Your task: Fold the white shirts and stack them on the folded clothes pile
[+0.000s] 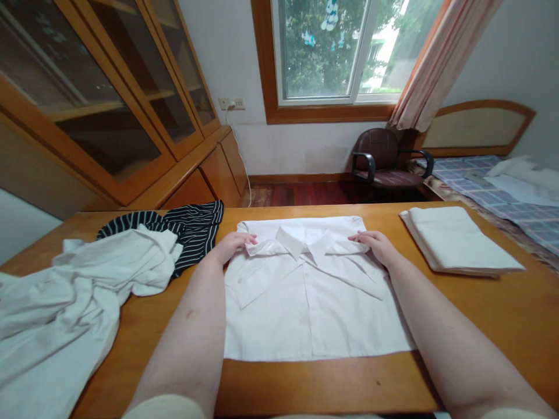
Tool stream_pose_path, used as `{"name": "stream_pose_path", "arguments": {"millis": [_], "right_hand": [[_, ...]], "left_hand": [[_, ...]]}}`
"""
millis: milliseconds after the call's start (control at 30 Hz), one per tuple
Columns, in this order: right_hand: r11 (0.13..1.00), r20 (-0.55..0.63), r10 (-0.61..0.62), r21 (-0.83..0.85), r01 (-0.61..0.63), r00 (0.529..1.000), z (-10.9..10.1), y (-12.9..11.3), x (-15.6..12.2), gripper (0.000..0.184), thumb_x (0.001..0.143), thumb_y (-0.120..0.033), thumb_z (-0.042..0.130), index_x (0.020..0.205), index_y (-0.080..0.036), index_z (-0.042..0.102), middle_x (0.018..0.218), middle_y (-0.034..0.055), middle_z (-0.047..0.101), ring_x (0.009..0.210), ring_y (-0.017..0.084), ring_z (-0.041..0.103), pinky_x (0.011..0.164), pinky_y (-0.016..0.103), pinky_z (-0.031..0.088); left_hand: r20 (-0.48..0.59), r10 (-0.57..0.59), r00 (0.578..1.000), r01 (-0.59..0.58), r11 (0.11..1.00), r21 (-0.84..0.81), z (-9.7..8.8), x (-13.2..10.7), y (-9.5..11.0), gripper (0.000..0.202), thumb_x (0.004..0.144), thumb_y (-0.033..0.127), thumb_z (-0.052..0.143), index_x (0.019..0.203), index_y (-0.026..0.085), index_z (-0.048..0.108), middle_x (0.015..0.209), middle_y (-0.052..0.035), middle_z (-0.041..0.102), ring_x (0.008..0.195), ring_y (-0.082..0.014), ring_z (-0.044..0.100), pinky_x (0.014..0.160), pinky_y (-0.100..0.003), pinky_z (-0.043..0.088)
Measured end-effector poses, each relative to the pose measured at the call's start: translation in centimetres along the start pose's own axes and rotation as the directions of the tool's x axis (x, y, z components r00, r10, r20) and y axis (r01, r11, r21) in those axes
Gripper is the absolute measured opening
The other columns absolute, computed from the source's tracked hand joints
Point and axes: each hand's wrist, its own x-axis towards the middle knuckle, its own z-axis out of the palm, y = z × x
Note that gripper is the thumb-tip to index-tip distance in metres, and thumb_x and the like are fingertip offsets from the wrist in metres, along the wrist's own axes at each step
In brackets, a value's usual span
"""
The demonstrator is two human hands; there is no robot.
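Collar (292, 245) of a white button-up shirt (271, 320) lies midway between the left hand (236, 242) and right hand (374, 242), neither being nearer. Both sets of fingers pinch opposite ends of the turned-down shoulder fold (264, 248), whose long axis runs straight from one to the other; the button placket (307, 308) drops nearward at right angles. Beyond the left fingers' outer side sits a black striped garment (198, 227); outside the right fingers, a folded white cloth (458, 238).

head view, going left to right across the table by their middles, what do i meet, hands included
crumpled white cloth → black striped cloth → left hand → white collared shirt → right hand → folded white cloth
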Motion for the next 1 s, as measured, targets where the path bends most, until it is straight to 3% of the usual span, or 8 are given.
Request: {"name": "stream_pose_path", "arguments": {"millis": [133,233,400,500,633,800,900,1000], "right_hand": [[0.983,0.037,-0.040,-0.177,0.046,0.999,0.1,0.0,0.1,0.040,0.076,-0.053,0.053,0.056,-0.019,0.062,0.079,0.0062,0.071,0.097,0.026,0.060,0.093,0.034,0.038],[0.920,0.077,-0.079,-0.379,0.103,0.994,0.0,-1.0,-0.2,0.044,0.081,-0.055,0.047,0.065,-0.019,0.066,0.078,0.0055,0.070,0.093,0.025,0.061,0.087,0.033,0.041],[0.567,0.187,-0.230,-0.772,0.288,0.955,1.1,-4.4,-1.4,0.036,0.088,-0.046,0.046,0.080,-0.019,0.069,0.085,0.0076,0.070,0.088,0.023,0.060,0.088,0.037,0.036],[0.459,0.236,-0.235,-0.828,0.322,0.943,2.7,-5.4,-2.1,0.035,0.091,-0.043,0.043,0.097,-0.018,0.067,0.095,0.0096,0.070,0.093,0.024,0.059,0.086,0.037,0.036],[0.463,0.318,-0.247,-0.791,0.400,0.915,4.4,-5.7,-2.7,0.034,0.090,-0.039,0.046,0.113,-0.018,0.059,0.102,0.0101,0.068,0.096,0.024,0.059,0.086,0.035,0.038],[0.499,0.408,-0.359,-0.676,0.542,0.840,5.2,-6.1,-3.0,0.022,0.088,-0.031,0.049,0.100,-0.021,0.064,0.103,0.0086,0.065,0.097,0.022,0.058,0.089,0.036,0.039],[0.550,0.300,-0.395,-0.680,0.485,0.869,5.8,-5.5,-2.9,0.039,0.084,-0.034,0.054,0.121,-0.020,0.055,0.123,0.0127,0.056,0.113,0.026,0.051,0.098,0.042,0.036],[0.639,0.152,-0.307,-0.699,0.321,0.940,6.6,-4.3,-2.6,0.073,0.076,-0.040,0.064,0.139,-0.016,0.036,0.133,0.0177,0.049,0.123,0.032,0.044,0.105,0.053,0.025]], "left_hand": [[0.001,-0.033,0.999,0.032,0.975,0.221,0.2,0.0,0.3,0.032,0.070,0.043,0.052,0.056,0.019,0.066,0.064,-0.0042,0.066,0.093,-0.0261,0.061,0.087,-0.034,0.043],[-0.015,-0.050,0.999,0.052,0.924,0.380,0.8,0.0,1.1,0.039,0.075,0.050,0.049,0.059,0.018,0.065,0.066,-0.0032,0.066,0.074,-0.0220,0.061,0.074,-0.031,0.044],[-0.002,0.119,0.993,-0.087,0.738,0.669,2.3,-0.1,3.0,0.038,0.082,0.047,0.043,0.078,0.021,0.071,0.088,-0.0045,0.071,0.087,-0.0228,0.061,0.078,-0.030,0.043],[0.025,0.109,0.994,-0.096,0.717,0.690,3.3,0.0,4.0,0.040,0.085,0.047,0.041,0.096,0.022,0.071,0.104,-0.0049,0.069,0.098,-0.0226,0.060,0.084,-0.029,0.042],[-0.002,0.024,1.000,-0.017,0.770,0.638,5.5,0.0,4.9,0.050,0.082,0.046,0.048,0.126,0.023,0.055,0.114,-0.0051,0.066,0.099,-0.0208,0.061,0.083,-0.026,0.044],[-0.051,0.110,0.993,-0.046,0.734,0.678,8.9,-0.3,5.8,0.071,0.079,0.044,0.056,0.142,0.020,0.032,0.132,-0.0116,0.053,0.117,-0.0259,0.053,0.094,-0.032,0.039],[-0.066,0.106,0.992,-0.033,0.731,0.682,10.2,-0.4,5.8,0.083,0.074,0.043,0.063,0.144,0.019,0.027,0.137,-0.0145,0.048,0.122,-0.0292,0.048,0.098,-0.035,0.037],[-0.126,0.128,0.984,-0.020,0.773,0.634,10.6,-0.2,5.6,0.083,0.072,0.037,0.067,0.143,0.019,0.029,0.136,-0.0136,0.049,0.120,-0.0274,0.050,0.098,-0.034,0.038]]}}
